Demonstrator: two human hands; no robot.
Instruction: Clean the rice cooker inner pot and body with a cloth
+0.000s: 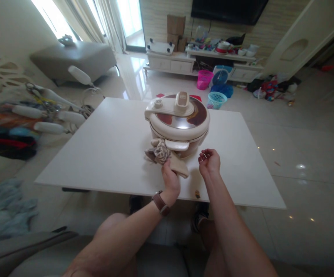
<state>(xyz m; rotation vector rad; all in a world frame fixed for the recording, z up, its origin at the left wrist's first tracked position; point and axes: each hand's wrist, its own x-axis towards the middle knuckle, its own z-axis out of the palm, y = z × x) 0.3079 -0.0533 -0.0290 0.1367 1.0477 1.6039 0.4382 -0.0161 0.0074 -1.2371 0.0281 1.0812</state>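
Note:
A cream electric pressure cooker (177, 129) with a shiny brown lid stands on the white table (109, 142), its front handle turned toward me. My left hand (171, 179), with a brown watch on the wrist, is closed on a bunched beige and grey-brown cloth (178, 165) just in front of the cooker. Part of the cloth is rolled into a knot below the handle. To the right, my right hand (209, 163) is held palm up beside the cooker, fingers loosely curled and slightly apart, with nothing visible in them. A small brown object (197, 194) lies near the table's front edge.
Beyond the table are a pink basket (204, 79), a light blue basket (216, 99) and a cluttered white TV cabinet (169, 63). A lamp with white shades (50, 127) stands close to the table's left side. A grey ottoman (74, 57) is by the window.

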